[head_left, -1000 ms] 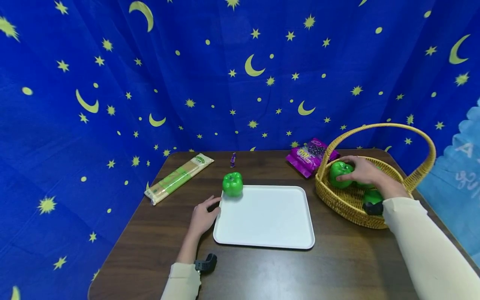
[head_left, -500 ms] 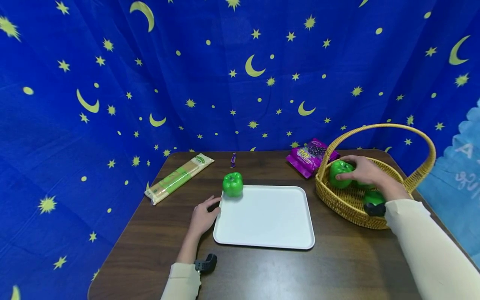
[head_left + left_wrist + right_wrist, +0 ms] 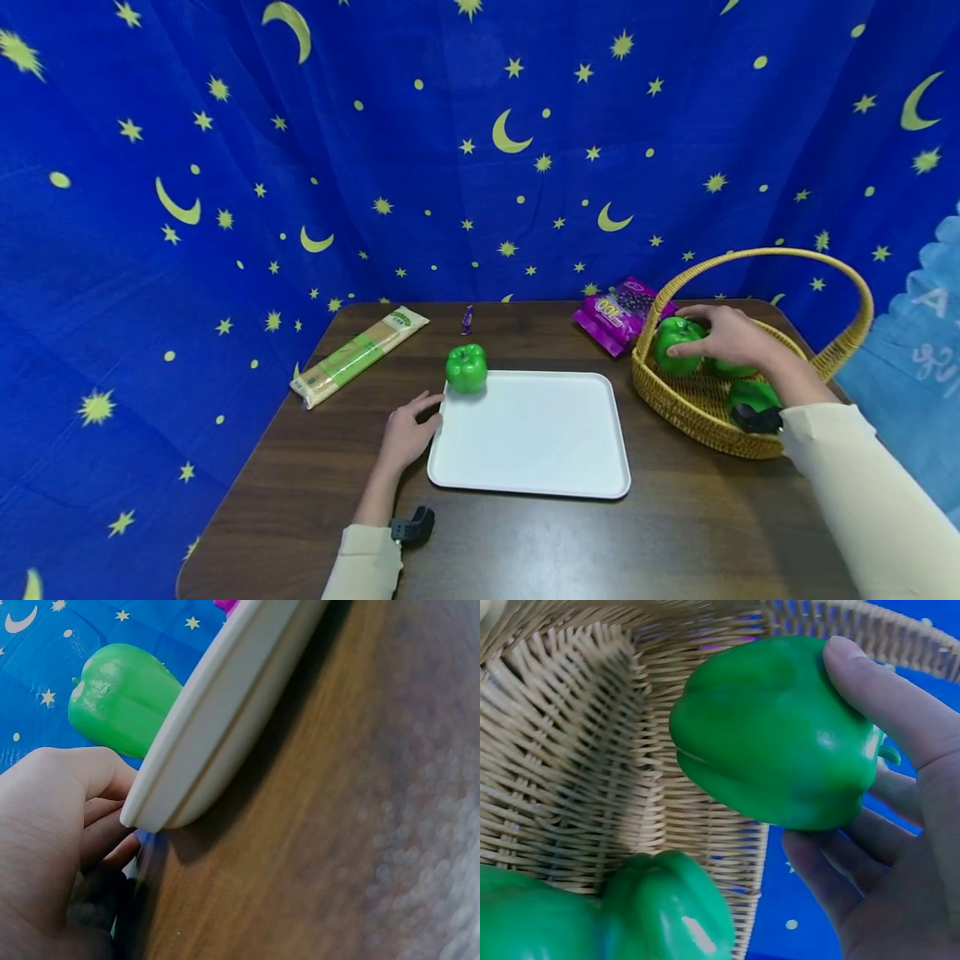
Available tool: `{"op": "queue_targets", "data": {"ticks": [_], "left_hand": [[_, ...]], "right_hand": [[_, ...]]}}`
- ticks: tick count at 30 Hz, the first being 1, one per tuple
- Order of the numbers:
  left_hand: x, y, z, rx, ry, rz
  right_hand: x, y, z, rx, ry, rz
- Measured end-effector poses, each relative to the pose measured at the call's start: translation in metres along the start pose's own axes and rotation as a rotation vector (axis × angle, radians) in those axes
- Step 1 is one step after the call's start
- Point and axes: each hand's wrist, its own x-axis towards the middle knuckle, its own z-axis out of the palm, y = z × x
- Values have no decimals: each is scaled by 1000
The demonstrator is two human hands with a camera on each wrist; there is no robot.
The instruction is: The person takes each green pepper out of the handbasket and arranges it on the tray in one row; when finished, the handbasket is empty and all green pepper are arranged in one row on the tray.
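At the right, my right hand (image 3: 731, 340) grips a green bell pepper (image 3: 677, 346) over the left part of the wicker basket (image 3: 678, 410). In the right wrist view, the thumb lies on one side of this bell pepper (image 3: 772, 735) and the fingers on the other, near its stem. Two more green bell peppers (image 3: 752, 398) lie in the basket, partly hidden by the hand and wrist strap. My left hand (image 3: 407, 433) rests with its fingers at the left edge of the white tray (image 3: 528, 433). Another green bell pepper (image 3: 467, 368) stands on the tray's far left corner.
A long pack of noodles (image 3: 360, 357) lies at the table's back left. A small purple wrapped candy (image 3: 467, 320) is behind the tray. Beside the basket lies a purple snack bag (image 3: 618, 315). The basket's tall handle (image 3: 780, 252) arches over the right arm.
My right hand has shifted slightly left and up with the bell pepper, showing more of the others in the basket. The left hand and tray have stayed put.
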Motion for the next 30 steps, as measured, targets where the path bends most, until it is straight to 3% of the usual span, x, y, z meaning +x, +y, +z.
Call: {"op": "queue_targets", "data": {"ticks": [16, 30], "left_hand": [[0, -2, 0, -10, 8, 39], [2, -2, 0, 0, -2, 19]], "right_hand": [[-25, -22, -25, -42, 45, -45], [-45, -58, -31, -58, -36, -98]]}}
